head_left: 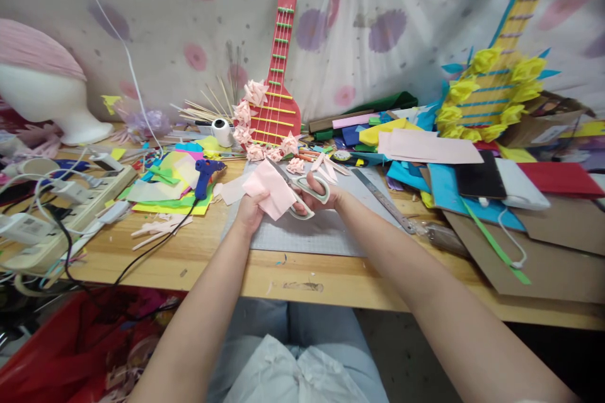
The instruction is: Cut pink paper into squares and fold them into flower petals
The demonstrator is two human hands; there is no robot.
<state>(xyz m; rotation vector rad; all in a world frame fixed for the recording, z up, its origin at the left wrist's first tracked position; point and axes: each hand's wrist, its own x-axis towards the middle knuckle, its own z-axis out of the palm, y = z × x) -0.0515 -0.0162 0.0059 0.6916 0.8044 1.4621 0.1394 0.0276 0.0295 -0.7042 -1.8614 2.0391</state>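
Note:
My left hand [249,209] holds a folded piece of pale pink paper [269,189] above the grey cutting mat [331,233]. My right hand [321,198] grips white-handled scissors [302,192], whose blades lie across the pink paper. Small pink paper flowers [297,165] lie just beyond my hands, in front of a red paper guitar [276,91] trimmed with the same flowers. A blue glue gun [205,173] rests to the left of my left hand.
A metal ruler [385,201] lies right of the mat. Coloured paper sheets [165,192] pile up at left, a power strip [57,201] with cables further left. Cardboard [543,252], foam sheets and a yellow-flowered guitar [491,94] crowd the right. A foam head [51,97] stands far left.

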